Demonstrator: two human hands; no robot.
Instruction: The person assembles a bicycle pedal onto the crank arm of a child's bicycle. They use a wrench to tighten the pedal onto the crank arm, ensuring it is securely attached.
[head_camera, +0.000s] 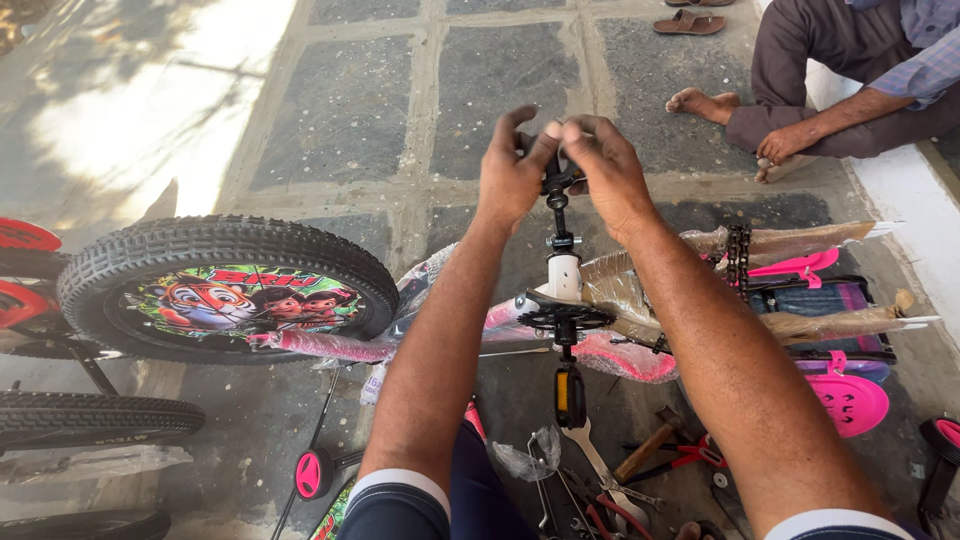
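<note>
Both my hands meet at the top of an upright black crank arm (557, 205) of a small pink bicycle frame (620, 355) lying on the stone floor. My left hand (512, 172) and my right hand (601, 170) pinch a small black part (556, 178) on the crank's upper end. Below it are a black chainring (566, 317) and a lower pedal with a yellow reflector (568, 392). The frame tubes are wrapped in clear and brown plastic.
A black tyre with a colourful cartoon disc (225, 290) lies at the left, more tyres (95, 418) below it. A hammer (650, 450), pliers and wrenches (600, 470) lie near my knees. Pink training wheels (850, 400) sit at the right. A seated person's leg (800, 120) is at the upper right.
</note>
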